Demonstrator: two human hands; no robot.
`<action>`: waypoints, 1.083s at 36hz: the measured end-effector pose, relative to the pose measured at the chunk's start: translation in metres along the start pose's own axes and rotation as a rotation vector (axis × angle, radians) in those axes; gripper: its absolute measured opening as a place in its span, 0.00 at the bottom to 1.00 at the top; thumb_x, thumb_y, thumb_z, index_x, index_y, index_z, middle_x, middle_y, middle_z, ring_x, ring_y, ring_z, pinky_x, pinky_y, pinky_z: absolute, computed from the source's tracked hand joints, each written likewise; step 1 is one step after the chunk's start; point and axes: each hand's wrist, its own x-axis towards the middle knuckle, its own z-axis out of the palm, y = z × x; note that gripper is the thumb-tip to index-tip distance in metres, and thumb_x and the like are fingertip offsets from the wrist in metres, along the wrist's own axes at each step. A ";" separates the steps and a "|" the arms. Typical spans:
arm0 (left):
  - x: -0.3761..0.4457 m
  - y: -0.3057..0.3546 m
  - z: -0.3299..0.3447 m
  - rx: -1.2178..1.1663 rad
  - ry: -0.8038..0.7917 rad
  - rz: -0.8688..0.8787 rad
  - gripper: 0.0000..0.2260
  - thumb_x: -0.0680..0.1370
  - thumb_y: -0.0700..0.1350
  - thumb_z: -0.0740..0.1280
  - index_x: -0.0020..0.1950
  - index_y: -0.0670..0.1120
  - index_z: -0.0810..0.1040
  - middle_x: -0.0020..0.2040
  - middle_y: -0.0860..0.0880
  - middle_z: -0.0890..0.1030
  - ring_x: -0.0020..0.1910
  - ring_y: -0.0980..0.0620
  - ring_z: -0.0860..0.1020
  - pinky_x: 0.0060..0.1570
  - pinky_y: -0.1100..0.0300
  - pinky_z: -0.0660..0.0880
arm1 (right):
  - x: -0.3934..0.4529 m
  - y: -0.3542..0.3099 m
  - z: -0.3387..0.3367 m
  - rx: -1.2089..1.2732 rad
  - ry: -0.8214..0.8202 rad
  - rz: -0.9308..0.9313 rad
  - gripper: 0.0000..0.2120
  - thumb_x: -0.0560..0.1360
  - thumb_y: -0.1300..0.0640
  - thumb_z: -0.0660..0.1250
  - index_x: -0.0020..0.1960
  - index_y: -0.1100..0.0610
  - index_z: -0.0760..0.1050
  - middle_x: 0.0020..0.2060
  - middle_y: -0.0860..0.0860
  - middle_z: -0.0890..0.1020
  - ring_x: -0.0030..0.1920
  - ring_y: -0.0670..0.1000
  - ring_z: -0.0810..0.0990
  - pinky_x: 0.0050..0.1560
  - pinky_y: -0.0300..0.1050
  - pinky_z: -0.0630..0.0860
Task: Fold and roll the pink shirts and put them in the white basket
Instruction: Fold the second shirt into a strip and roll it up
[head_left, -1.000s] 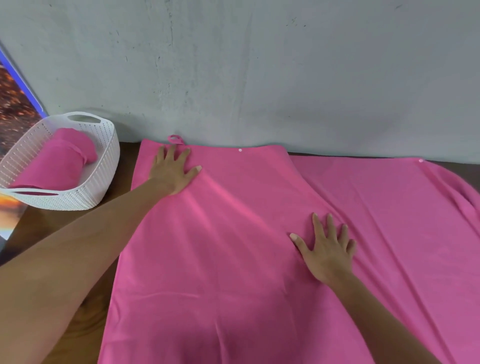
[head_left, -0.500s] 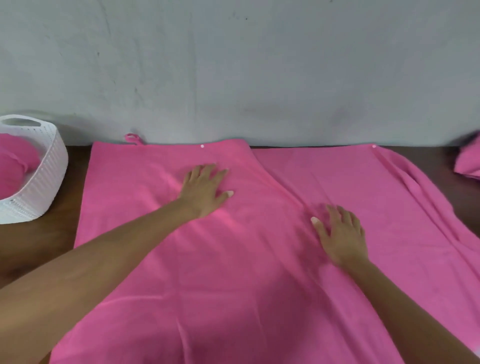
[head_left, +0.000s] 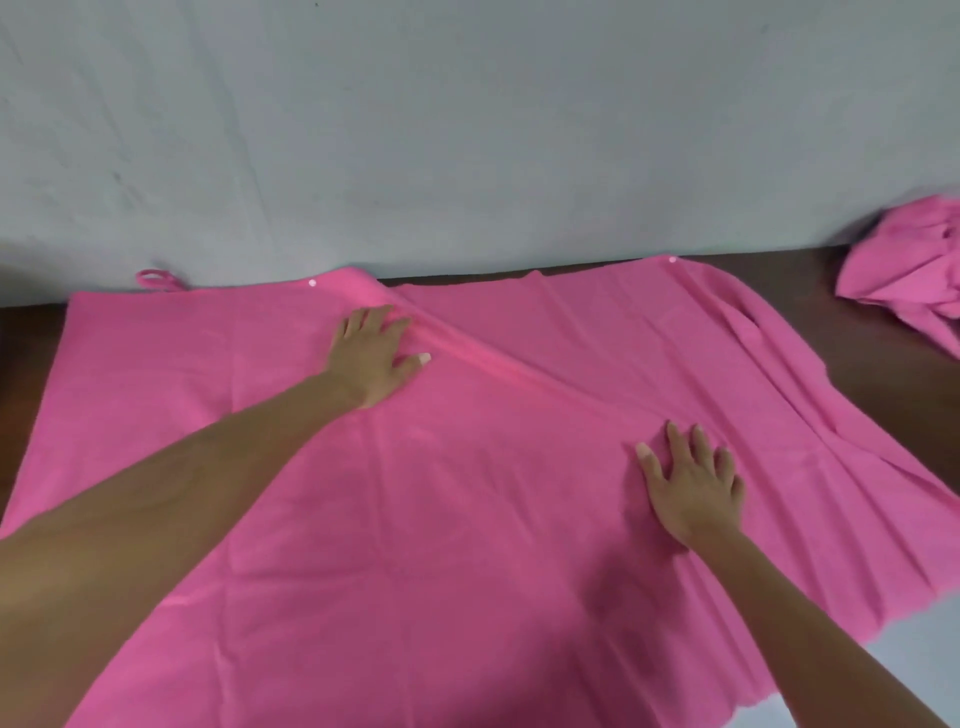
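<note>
Two flat hands press on a big pink shirt spread on the table.

The pink shirt (head_left: 467, 519) lies flat on the brown table (head_left: 883, 364), its long side running left to right along the wall. The left hand (head_left: 371, 358) rests by a slanted fold, the right hand (head_left: 693, 483) nearer; both have straight fingers, gripping nothing. Another crumpled pink shirt (head_left: 904, 275) sits far right.

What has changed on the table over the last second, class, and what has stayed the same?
The left hand has slid rightward across the spread pink shirt, from near its top left corner to the diagonal fold. The view has swung right: the white basket is out of frame and a crumpled pink shirt has appeared. The right hand stays flat on the cloth; nothing gripped.
</note>
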 end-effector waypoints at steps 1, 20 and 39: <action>0.001 0.010 0.001 -0.020 0.037 0.023 0.32 0.81 0.66 0.54 0.79 0.48 0.64 0.79 0.42 0.62 0.78 0.39 0.59 0.77 0.42 0.53 | 0.000 0.002 -0.001 0.036 0.019 -0.015 0.36 0.79 0.30 0.44 0.81 0.46 0.52 0.81 0.51 0.51 0.80 0.61 0.48 0.78 0.63 0.49; 0.106 0.197 0.017 0.029 -0.303 0.094 0.33 0.81 0.70 0.48 0.83 0.58 0.52 0.83 0.44 0.51 0.80 0.36 0.51 0.77 0.40 0.50 | -0.029 0.191 -0.007 0.079 0.194 0.117 0.46 0.74 0.26 0.37 0.81 0.54 0.57 0.78 0.60 0.61 0.78 0.63 0.58 0.78 0.61 0.53; 0.132 0.254 0.023 0.016 -0.123 0.112 0.35 0.82 0.67 0.53 0.81 0.46 0.59 0.80 0.40 0.60 0.78 0.36 0.60 0.76 0.43 0.59 | -0.019 0.243 -0.020 0.202 0.319 0.036 0.34 0.79 0.33 0.49 0.71 0.57 0.70 0.70 0.58 0.73 0.69 0.61 0.69 0.69 0.61 0.67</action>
